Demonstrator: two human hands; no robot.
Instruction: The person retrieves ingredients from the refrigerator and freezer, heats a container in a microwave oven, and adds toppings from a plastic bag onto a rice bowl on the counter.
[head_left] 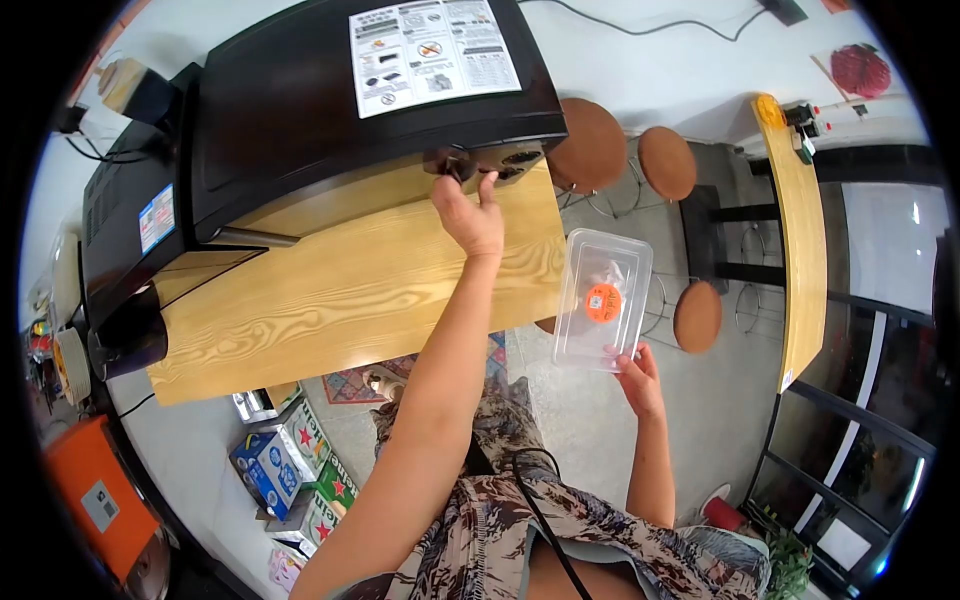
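Note:
My left hand point(470, 215) reaches up to the front of a black microwave point(280, 110). Its fingers are closed round a dark part that looks like the door handle point(447, 161), beside the control panel with its round knobs point(520, 157); the fingertips are partly hidden. Low on the right, my right hand point(640, 378) grips the near end of a clear plastic container point(630, 255). An orange round label point(603, 302) sits on the container, which is held out past the end of the wooden table point(350, 320). What lies inside it is unclear.
A second black appliance point(140, 215) stands left of the microwave. Several beer cartons point(335, 480) sit on the floor below the table. Round brown stools point(697, 316) stand to the right, before a narrow wooden counter point(805, 260). An orange object point(95, 500) is at lower left.

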